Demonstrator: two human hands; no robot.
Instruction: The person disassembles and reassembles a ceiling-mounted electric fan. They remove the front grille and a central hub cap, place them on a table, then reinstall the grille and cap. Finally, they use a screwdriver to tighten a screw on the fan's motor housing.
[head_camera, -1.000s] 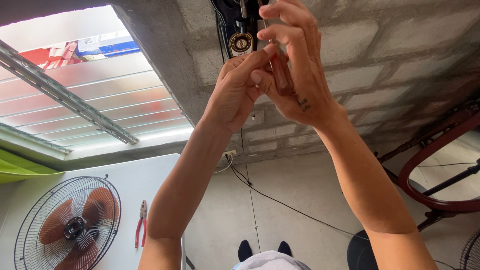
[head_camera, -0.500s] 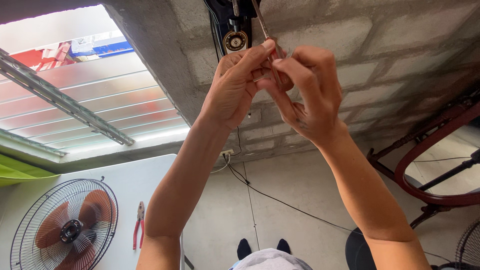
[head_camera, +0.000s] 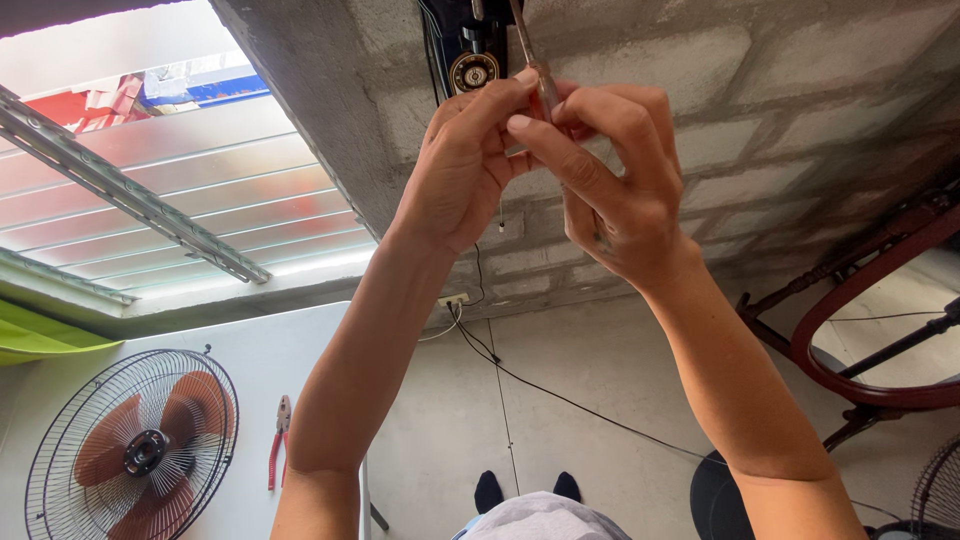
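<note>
- Wall of grey blocks filled the top and right of the view, with a ribbed window to its left.
- Table, white, lay at lower left and carried a fan grille with brown blades; red-handled pliers lay just beside the grille.
- Ring of dark red metal on a stand leaned at the right edge.
- Cable, thin and black, ran down the wall and across the floor.
- Left hand was raised near the wall, fingers bent narrow, its thumb and forefinger pinched against the screwdriver's handle.
- Right hand met it from the right, fingers curled around the same handle, forefinger laid across the front.
- Box, black, was fixed high on the wall just above both hands, with a round dial on its face.
- Screwdriver stood between the fingertips of both hands, its shaft pointing up beside the dial; where its tip ended could not be told.
</note>
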